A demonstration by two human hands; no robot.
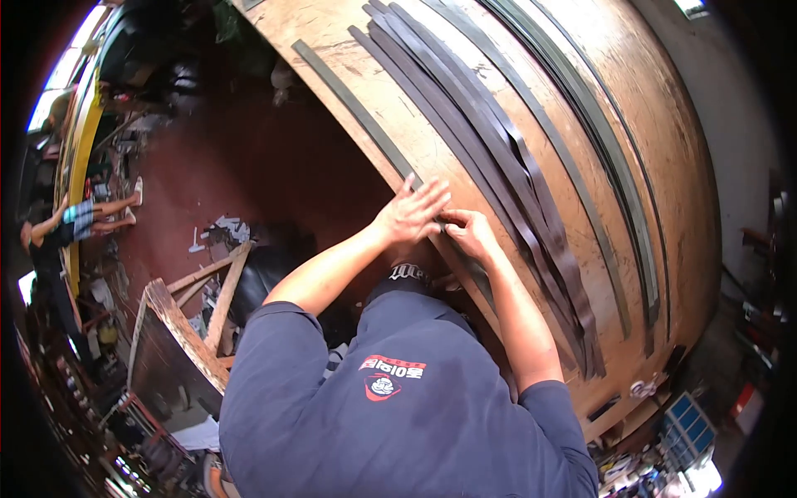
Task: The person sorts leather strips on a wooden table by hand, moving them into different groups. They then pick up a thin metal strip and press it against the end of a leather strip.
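A narrow dark grey-green strip [349, 100] lies along the near edge of a large wooden table and passes beneath both hands. My left hand [411, 212] is over the strip at the table's edge, fingers stretched out and apart. Close beside it, my right hand [471, 232] is closed in a pinch on the same strip; the exact grip is partly hidden by the fingers. Beyond my right hand runs a loose bundle of dark brown strips [473, 124], bent and overlapping. The table's surface [415, 124] is worn light brown wood.
Farther across the table lie a single grey strip [540, 116] and a bundle of dark green strips [610, 174]. A wooden frame [187, 332] stands at the left. A person in blue shorts [79, 217] is at far left. A blue crate [689, 432] sits at lower right.
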